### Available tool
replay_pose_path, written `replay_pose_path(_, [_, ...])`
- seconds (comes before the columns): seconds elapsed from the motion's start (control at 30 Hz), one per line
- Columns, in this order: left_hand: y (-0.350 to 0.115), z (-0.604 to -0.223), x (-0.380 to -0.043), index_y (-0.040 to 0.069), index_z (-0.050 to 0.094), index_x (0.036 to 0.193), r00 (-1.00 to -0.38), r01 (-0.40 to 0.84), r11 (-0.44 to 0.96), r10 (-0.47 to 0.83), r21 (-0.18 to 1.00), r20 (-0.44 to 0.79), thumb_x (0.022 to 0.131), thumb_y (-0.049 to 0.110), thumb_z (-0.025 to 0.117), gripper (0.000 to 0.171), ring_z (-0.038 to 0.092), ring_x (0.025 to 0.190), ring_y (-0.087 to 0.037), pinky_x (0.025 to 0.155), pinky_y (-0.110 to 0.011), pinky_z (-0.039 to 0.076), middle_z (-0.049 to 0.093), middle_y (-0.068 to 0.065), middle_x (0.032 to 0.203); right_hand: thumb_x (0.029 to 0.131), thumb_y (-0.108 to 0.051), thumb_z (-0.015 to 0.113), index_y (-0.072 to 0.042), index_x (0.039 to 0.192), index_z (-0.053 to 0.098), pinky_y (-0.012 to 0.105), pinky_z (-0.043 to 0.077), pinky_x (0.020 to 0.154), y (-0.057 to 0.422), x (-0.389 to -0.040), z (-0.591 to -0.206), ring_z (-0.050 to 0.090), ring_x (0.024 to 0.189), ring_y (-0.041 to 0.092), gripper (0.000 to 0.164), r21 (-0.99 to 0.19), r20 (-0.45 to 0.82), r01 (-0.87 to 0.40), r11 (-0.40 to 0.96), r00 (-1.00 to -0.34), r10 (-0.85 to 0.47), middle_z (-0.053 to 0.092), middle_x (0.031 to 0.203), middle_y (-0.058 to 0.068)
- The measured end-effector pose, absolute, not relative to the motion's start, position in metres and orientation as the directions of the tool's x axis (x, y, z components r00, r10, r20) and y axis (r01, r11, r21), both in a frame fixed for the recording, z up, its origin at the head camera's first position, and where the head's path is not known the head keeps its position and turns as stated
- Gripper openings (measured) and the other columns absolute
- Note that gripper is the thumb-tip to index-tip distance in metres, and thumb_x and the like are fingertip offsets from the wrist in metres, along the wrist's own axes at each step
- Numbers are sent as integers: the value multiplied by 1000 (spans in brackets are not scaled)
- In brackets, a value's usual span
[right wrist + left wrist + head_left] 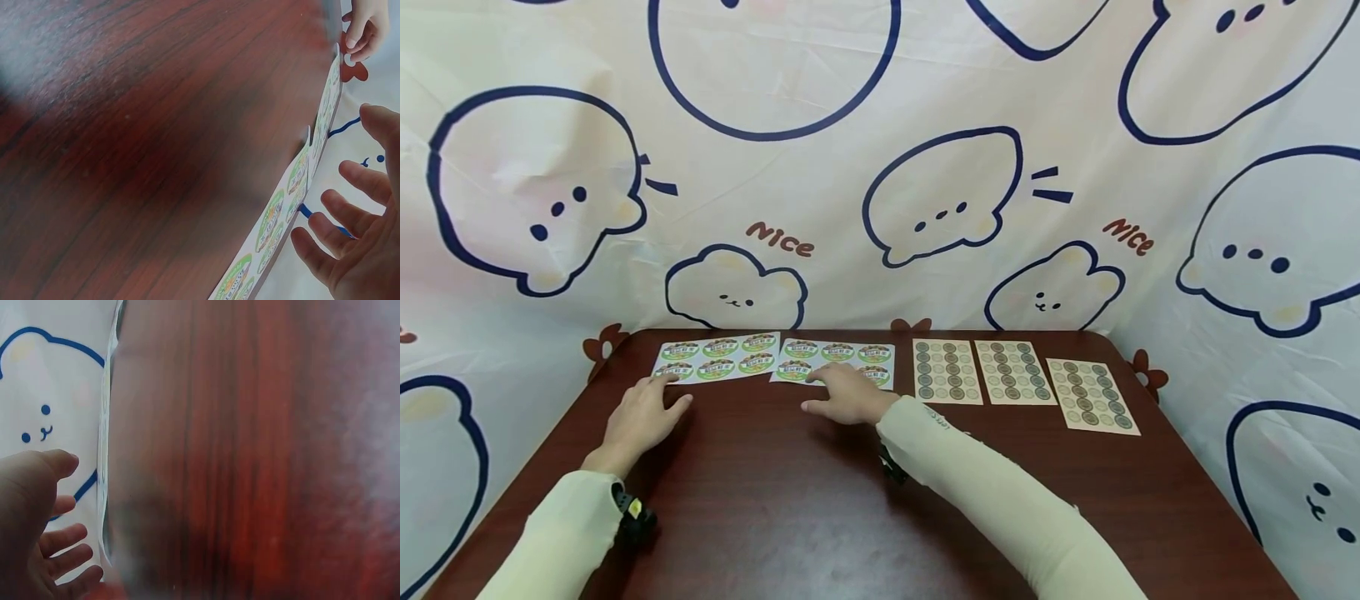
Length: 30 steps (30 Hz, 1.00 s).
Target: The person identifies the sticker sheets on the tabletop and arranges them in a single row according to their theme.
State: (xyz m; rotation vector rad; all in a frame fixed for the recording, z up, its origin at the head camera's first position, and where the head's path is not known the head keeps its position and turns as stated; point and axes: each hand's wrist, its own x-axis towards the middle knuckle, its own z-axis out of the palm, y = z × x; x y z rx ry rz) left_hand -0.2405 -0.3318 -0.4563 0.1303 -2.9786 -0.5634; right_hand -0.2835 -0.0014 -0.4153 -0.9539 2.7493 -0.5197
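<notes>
Two white sheets of oval green-and-red stickers lie side by side along the table's back edge. At the lower left corner of the left sticker sheet (716,358) are the fingertips of my left hand (637,419), its thumb spread away from them. My right hand (850,395) reaches over the lower part of the right sticker sheet (838,353) and covers some of its stickers. In the right wrist view, the fingers of the right hand (356,234) are spread and slightly bent, with nothing gripped. The left wrist view shows the left hand (37,531) with loose, parted fingers.
Right of these lie three cream sheets of round stickers: one left (947,372), one middle (1015,372), one right (1092,397) and slightly nearer. The dark brown table (760,500) meets a cartoon-printed curtain (835,192) at the back and sides.
</notes>
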Motion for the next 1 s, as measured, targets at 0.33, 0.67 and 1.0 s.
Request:
replay_pose_path(0.33, [-341, -453, -255, -14, 35, 146, -987, -121, 891, -154, 437, 40, 100, 31, 56, 68, 41, 127, -57, 103, -70, 37, 36, -43, 143, 100, -40, 61, -13, 143, 58, 40, 39, 116, -3, -281, -413, 49, 139, 22, 50, -384, -68, -556, 738, -780, -623, 58, 145, 5])
replay_pose_path(0.67, [-346, -448, -262, -16, 26, 148, -981, -194, 893, -166, 405, -105, 99, 34, 54, 75, 36, 121, -60, 98, -71, 38, 30, -47, 140, 100, -41, 61, -12, 142, 58, 39, 40, 116, -8, -281, -410, 50, 138, 21, 51, -365, -77, -558, 745, -779, -622, 58, 145, 5])
replay_pose_path(1.0, [-353, -451, -260, -15, 22, 149, -972, -225, 888, -175, 400, -159, 99, 37, 53, 79, 35, 117, -58, 96, -70, 37, 28, -48, 137, 101, -40, 60, -12, 143, 58, 38, 39, 117, -12, -279, -409, 50, 139, 21, 51, -355, -85, -571, 740, -769, -634, 59, 145, 5])
